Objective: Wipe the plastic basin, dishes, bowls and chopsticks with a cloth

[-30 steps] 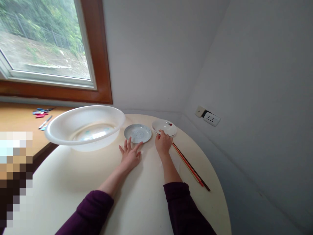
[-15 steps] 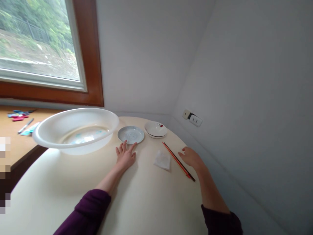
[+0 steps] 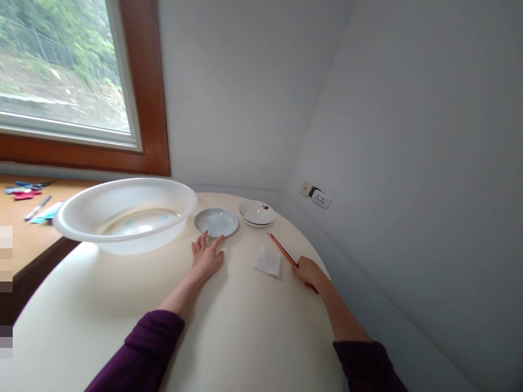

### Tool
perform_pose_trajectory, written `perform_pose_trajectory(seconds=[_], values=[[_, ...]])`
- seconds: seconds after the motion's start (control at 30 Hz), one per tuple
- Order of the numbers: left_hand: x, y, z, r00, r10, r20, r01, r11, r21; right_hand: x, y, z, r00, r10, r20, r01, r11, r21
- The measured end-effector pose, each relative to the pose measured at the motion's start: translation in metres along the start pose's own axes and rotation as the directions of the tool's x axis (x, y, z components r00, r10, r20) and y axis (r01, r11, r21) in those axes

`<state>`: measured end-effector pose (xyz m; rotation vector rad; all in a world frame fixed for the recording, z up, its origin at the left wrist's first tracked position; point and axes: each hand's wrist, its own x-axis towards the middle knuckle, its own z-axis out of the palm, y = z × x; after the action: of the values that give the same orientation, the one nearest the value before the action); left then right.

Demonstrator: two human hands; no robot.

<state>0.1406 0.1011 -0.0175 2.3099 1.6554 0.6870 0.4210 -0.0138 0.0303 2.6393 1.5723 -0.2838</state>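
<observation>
Standing in this room, I see a person's two bare hands over a pale round table (image 3: 229,337), and the newest change is at the right hand (image 3: 310,272). A second ago it was at the white bowls (image 3: 256,211); half a second ago it hovered, fingers loosely parted, over the table just right of a bundle of thin sticks (image 3: 283,250). Now its thumb and fingers have closed around the sticks, dark and orange-red, which slant forward and to the left out of the grip, with a short end showing behind. How many there are, and whether they have left the tabletop, I cannot tell. The work seems to have passed from the dishes to the sticks, at least for this hand. The left hand (image 3: 207,258) has stayed where it was, fingers spread, holding nothing, its fingertips at the near rim of a pale grey-blue plate (image 3: 216,222) directly ahead of it; how firmly they press is unclear. The bowls, apparently nested, sit just right of that plate, ahead and to the left of the right hand. A flat whitish square (image 3: 268,262) lies between the hands, nearer the right. Left of the left hand, a large translucent basin (image 3: 141,246) remains untouched.
</observation>
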Motion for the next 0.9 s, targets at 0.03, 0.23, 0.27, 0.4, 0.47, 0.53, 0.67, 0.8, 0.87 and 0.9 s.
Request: perform_pose_trajectory(seconds=[0.03, 0.23, 0.27, 0.4, 0.47, 0.53, 0.67, 0.8, 0.87, 0.9], values=[[0.000, 0.000, 0.000, 1.000, 0.000, -0.001, 0.000, 1.000, -0.002, 0.002, 0.000, -0.001, 1.000, 0.001, 0.008, -0.001, 1.000, -0.004], [0.000, 0.000, -0.001, 1.000, -0.003, 0.002, 0.003, 1.000, -0.017, 0.015, -0.001, -0.002, 0.999, 0.022, 0.035, -0.021, 0.999, -0.024], [0.000, 0.000, -0.001, 1.000, -0.002, -0.001, 0.002, 1.000, -0.022, 0.017, -0.002, -0.001, 0.999, 0.024, 0.033, -0.023, 0.999, -0.030], [0.000, -0.001, -0.001, 1.000, 0.001, -0.015, -0.002, 0.999, -0.051, 0.022, -0.001, 0.003, 1.000, 0.021, 0.024, -0.020, 0.999, -0.042], [0.001, -0.001, -0.001, 1.000, 0.004, -0.020, -0.005, 0.998, -0.064, 0.022, 0.000, 0.006, 1.000, 0.022, 0.019, -0.021, 0.999, -0.041], [0.001, -0.001, -0.001, 1.000, 0.005, -0.020, -0.007, 0.997, -0.072, 0.022, 0.001, 0.010, 1.000, 0.026, 0.003, -0.026, 0.999, -0.035], [0.001, -0.001, -0.001, 1.000, -0.004, -0.013, 0.003, 0.996, -0.087, 0.020, 0.006, 0.016, 0.998, 0.040, -0.043, -0.041, 0.999, -0.013], [0.002, -0.001, -0.002, 1.000, -0.024, -0.003, 0.023, 0.995, -0.097, 0.020, 0.013, 0.018, 0.997, 0.047, -0.054, -0.046, 0.999, 0.015], [0.002, -0.001, -0.002, 1.000, -0.022, -0.005, 0.021, 0.995, -0.098, 0.020, 0.019, 0.017, 0.998, 0.049, -0.048, -0.048, 0.999, 0.024], [0.002, -0.001, -0.002, 1.000, -0.020, -0.008, 0.019, 0.995, -0.097, 0.019, 0.023, 0.017, 0.998, 0.050, -0.045, -0.049, 0.998, 0.027]])
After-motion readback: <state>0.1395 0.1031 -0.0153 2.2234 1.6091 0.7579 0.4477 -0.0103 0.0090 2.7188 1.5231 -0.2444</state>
